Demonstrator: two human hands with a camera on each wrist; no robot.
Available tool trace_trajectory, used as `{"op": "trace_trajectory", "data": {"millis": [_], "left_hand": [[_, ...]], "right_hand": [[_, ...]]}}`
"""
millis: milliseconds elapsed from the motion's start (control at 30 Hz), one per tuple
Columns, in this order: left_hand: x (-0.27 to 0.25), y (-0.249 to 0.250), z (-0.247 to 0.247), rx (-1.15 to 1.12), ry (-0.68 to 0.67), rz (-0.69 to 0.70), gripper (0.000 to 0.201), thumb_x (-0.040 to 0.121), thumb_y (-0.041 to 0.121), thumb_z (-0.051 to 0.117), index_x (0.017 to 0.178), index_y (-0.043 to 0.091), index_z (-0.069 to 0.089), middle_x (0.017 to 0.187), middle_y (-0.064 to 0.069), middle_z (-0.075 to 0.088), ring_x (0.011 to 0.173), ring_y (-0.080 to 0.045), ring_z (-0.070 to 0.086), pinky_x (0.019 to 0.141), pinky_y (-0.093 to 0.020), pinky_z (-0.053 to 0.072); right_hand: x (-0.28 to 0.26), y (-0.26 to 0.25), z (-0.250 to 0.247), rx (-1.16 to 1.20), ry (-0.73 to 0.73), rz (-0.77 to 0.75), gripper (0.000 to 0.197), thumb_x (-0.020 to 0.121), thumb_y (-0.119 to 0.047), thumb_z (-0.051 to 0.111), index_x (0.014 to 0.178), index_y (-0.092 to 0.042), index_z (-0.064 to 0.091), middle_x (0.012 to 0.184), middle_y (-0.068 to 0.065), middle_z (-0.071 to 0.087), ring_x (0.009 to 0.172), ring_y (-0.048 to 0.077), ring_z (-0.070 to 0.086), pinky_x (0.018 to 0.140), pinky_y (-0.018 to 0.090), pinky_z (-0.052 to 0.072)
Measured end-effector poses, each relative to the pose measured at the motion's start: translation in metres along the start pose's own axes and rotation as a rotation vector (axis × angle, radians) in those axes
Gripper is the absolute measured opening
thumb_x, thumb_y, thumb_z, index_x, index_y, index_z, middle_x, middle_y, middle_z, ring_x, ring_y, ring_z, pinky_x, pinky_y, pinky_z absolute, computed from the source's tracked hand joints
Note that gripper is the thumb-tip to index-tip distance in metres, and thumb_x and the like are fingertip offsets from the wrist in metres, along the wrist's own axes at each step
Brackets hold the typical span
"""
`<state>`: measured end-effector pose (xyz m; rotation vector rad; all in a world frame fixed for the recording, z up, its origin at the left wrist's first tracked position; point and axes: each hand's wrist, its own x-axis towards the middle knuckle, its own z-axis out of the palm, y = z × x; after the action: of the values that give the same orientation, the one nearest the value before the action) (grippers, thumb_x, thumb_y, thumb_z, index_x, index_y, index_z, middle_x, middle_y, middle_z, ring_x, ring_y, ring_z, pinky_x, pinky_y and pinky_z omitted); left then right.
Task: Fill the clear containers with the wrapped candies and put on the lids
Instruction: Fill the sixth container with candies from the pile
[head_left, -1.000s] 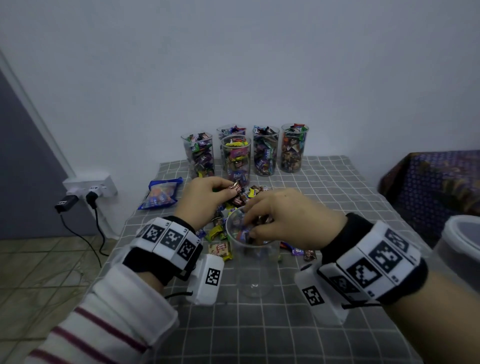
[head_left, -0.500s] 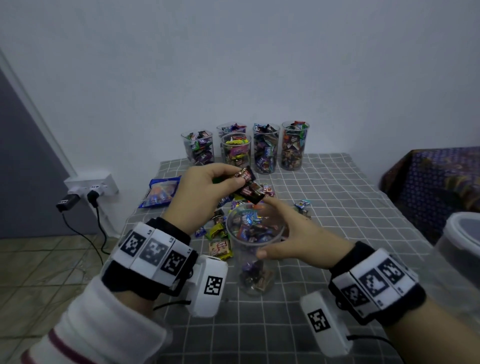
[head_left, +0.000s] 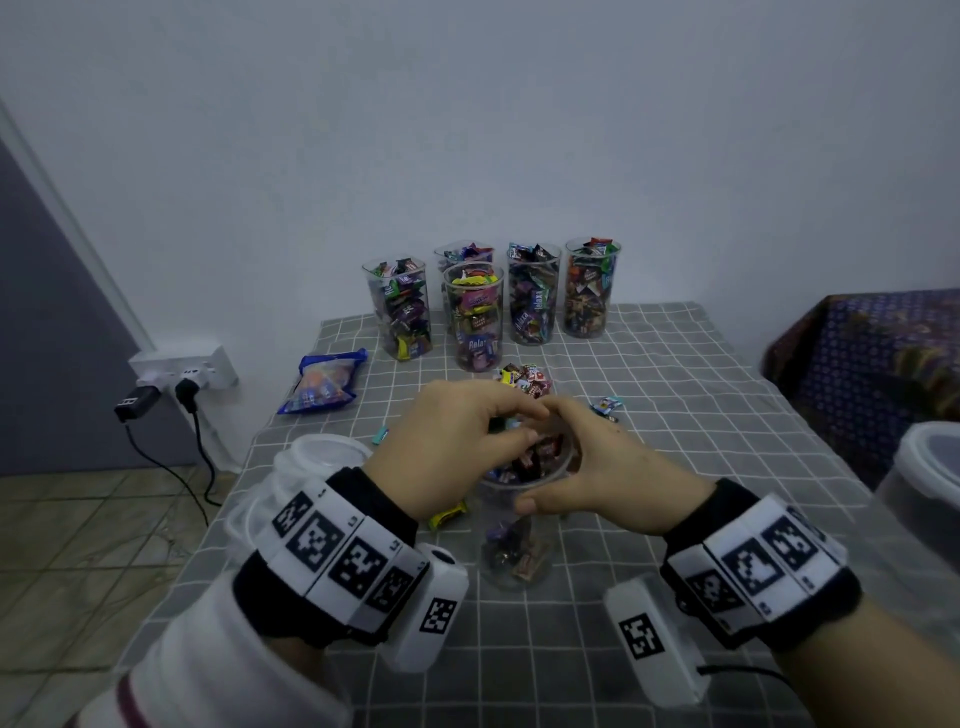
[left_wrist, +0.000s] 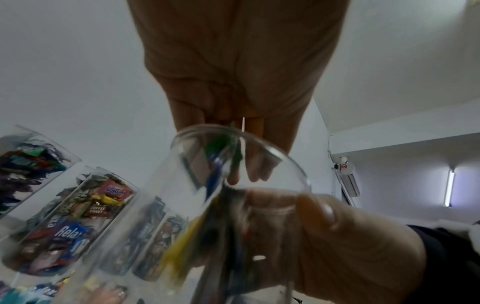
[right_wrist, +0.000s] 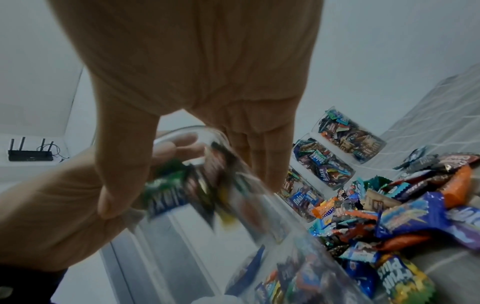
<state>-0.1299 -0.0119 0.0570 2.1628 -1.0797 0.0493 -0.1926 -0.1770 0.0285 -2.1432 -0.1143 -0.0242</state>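
Observation:
A clear container (head_left: 511, 564) stands on the checked tablecloth in front of me, with wrapped candies (head_left: 511, 558) at its bottom. My right hand (head_left: 587, 467) grips it near the rim, thumb on the near wall and fingers behind. My left hand (head_left: 457, 441) hovers over the mouth, its fingers bunched and pointing down inside the rim. In the left wrist view its fingertips (left_wrist: 250, 170) pinch a green and blue candy (left_wrist: 218, 150), and blurred candies fill the container (left_wrist: 233, 205) below. The right wrist view shows the container (right_wrist: 233, 236) and a blurred green candy (right_wrist: 166, 191) inside.
Several filled containers (head_left: 478, 317) stand at the back near the wall. A loose candy pile (head_left: 524, 379) lies just behind my hands. A blue snack bag (head_left: 324, 384) and stacked clear lids (head_left: 322, 457) are on the left, and a large tub (head_left: 924, 493) is at the right edge.
My left hand carried candies from the pile down to the container's mouth. My right hand left the mouth and now grips the container at the rim. More candies are inside.

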Motion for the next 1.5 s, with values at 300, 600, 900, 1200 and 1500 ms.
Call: {"op": "trace_trajectory", "data": {"millis": [300, 600, 900, 1200, 1500], "left_hand": [[0.002, -0.005, -0.008, -0.424, 0.255, -0.066, 0.022, 0.089, 0.010, 0.061, 0.088, 0.030, 0.069, 0.089, 0.012, 0.070, 0.084, 0.000, 0.064, 0.077, -0.024, 0.054], [0.014, -0.061, -0.011, -0.560, 0.418, -0.477, 0.013, 0.094, 0.015, 0.054, 0.102, 0.021, 0.063, 0.109, -0.001, 0.063, 0.101, -0.014, 0.057, 0.089, -0.036, 0.050], [0.034, -0.099, 0.016, -0.349, 0.160, -0.764, 0.055, 0.095, 0.024, 0.054, 0.143, 0.007, 0.034, 0.145, -0.014, 0.039, 0.125, -0.023, 0.043, 0.090, -0.029, 0.034], [0.062, -0.125, 0.037, -0.117, 0.013, -0.877, 0.074, 0.087, 0.035, 0.062, 0.147, 0.011, 0.027, 0.152, -0.017, 0.026, 0.135, -0.034, 0.034, 0.109, -0.043, 0.033], [0.062, -0.128, 0.055, 0.047, -0.270, -0.770, 0.079, 0.082, 0.070, 0.047, 0.140, 0.016, 0.039, 0.138, -0.010, 0.050, 0.121, -0.030, 0.050, 0.102, -0.039, 0.041]], "right_hand": [[0.005, 0.013, -0.002, 0.061, -0.077, 0.038, 0.115, 0.052, -0.049, 0.086, 0.144, -0.029, 0.018, 0.136, -0.010, 0.049, 0.125, 0.006, 0.047, 0.109, 0.038, 0.037], [0.009, 0.040, -0.026, 0.181, -0.185, 0.259, 0.126, 0.051, -0.036, 0.076, 0.150, -0.026, -0.002, 0.151, -0.004, 0.032, 0.138, 0.008, 0.030, 0.112, 0.030, 0.029], [0.033, 0.078, -0.038, -0.112, 0.104, 0.525, 0.086, 0.085, -0.023, 0.066, 0.150, -0.014, 0.011, 0.147, 0.013, 0.036, 0.130, 0.028, 0.041, 0.100, 0.030, 0.035], [0.051, 0.082, -0.031, -0.389, -0.036, 0.617, 0.093, 0.082, -0.045, 0.065, 0.150, -0.013, 0.009, 0.147, 0.011, 0.037, 0.128, 0.028, 0.043, 0.101, 0.033, 0.038], [0.066, 0.083, -0.020, -0.653, -0.244, 0.575, 0.106, 0.074, -0.061, 0.066, 0.151, -0.022, 0.005, 0.148, 0.011, 0.036, 0.128, 0.029, 0.042, 0.102, 0.041, 0.041]]}}
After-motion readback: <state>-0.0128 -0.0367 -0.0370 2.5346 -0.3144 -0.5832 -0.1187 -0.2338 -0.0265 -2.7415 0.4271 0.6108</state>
